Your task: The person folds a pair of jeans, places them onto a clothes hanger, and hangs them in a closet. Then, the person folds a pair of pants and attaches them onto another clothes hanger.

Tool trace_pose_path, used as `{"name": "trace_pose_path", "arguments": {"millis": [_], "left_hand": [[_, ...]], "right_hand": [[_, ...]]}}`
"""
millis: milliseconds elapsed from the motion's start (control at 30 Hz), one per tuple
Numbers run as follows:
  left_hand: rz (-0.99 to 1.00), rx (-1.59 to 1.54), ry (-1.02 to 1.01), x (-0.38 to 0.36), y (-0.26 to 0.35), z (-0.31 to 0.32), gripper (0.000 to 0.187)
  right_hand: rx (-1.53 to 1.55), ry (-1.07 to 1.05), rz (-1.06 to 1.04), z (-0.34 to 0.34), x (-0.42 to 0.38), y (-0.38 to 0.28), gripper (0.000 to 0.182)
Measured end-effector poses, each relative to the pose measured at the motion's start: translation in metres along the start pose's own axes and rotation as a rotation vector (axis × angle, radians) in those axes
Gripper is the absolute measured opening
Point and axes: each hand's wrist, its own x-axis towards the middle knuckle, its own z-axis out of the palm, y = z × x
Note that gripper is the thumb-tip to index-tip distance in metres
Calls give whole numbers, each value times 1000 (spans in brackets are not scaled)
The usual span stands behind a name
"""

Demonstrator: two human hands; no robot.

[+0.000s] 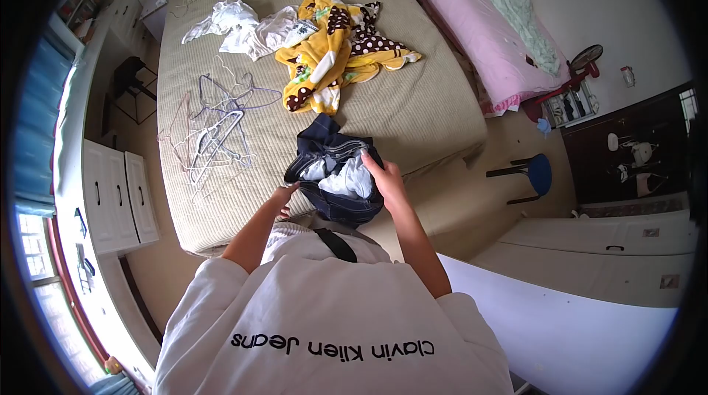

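Dark blue jeans (343, 207) are bunched at the near edge of the bed, their waist open toward me and pale pocket lining (350, 179) showing inside. My right hand (385, 177) is closed on the right side of the waist, thumb over the lining. At the opposite side, my left hand (284, 199) pinches the edge of the jeans, its lower fingers curled and partly hidden. Part of the jeans lies on the bed, and the near part hangs in front of my body.
Several wire hangers (221, 126) lie tangled on the bed (413, 115), left of the jeans. Farther back are a yellow patterned blanket (324, 63) and white clothes (254, 32). White cabinets (110, 192) stand at left; a blue stool (538, 176) and pink-covered bed (479, 33) are at right.
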Motion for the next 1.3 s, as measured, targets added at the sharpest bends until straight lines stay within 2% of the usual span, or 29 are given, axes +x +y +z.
{"name": "trace_pose_path", "arguments": {"millis": [33, 67, 200, 267, 333, 433, 467, 567, 600, 633, 700, 767, 833, 933, 967, 1033, 1100, 1200, 1300], "left_hand": [[-24, -34, 69, -5, 5, 2, 105], [1, -121, 148, -11, 8, 2, 120], [-63, -273, 236, -21, 20, 1, 118], [-132, -326, 121, -12, 22, -2, 117], [-197, -361, 101, -6, 24, 2, 101], [-18, -430, -237, -15, 21, 1, 75], [-35, -451, -228, -18, 26, 2, 44], [40, -369, -268, 10, 17, -7, 27], [37, -334, -197, 13, 19, -11, 19], [63, -278, -197, 14, 20, -18, 19], [115, -165, -193, 16, 26, -39, 20], [98, -106, -127, 14, 38, -54, 22], [219, 169, -62, -2, 57, -69, 23], [185, 285, -7, -15, 95, -82, 31], [195, 352, 3, -20, 108, -87, 31], [287, 451, 3, -42, 135, -95, 32], [455, 491, 84, -83, 165, -95, 33], [735, 421, 108, -157, 205, -85, 28], [932, 346, 106, -210, 241, -64, 22]], "right_hand": [[18, -57, -6, 0, -5, -9, 34], [32, -122, 21, -1, -9, -19, 27], [112, -222, -58, -2, -25, -44, 24], [102, -262, -92, -6, -30, -51, 23], [87, -280, -97, -8, -38, -61, 22], [58, -333, -112, -13, -48, -71, 23], [48, -354, -120, -15, -51, -74, 24], [-7, -424, -89, -26, -56, -86, 29], [-9, -413, -98, -31, -57, -90, 36], [-36, -440, -88, -42, -52, -86, 44], [-196, -379, -136, -61, -46, -78, 53], [-466, -318, -255, -83, -37, -63, 55], [-614, -249, -218, -101, -31, -49, 55], [-663, -119, -235, -126, -10, -8, 55], [-652, -64, -125, -134, -6, -2, 54], [-801, 36, -221, -156, 9, 23, 53], [-830, 138, -225, -165, 9, 21, 48], [-793, 208, -141, -181, 6, -4, 35], [-912, 313, -222, -212, 2, -30, 23]]}}
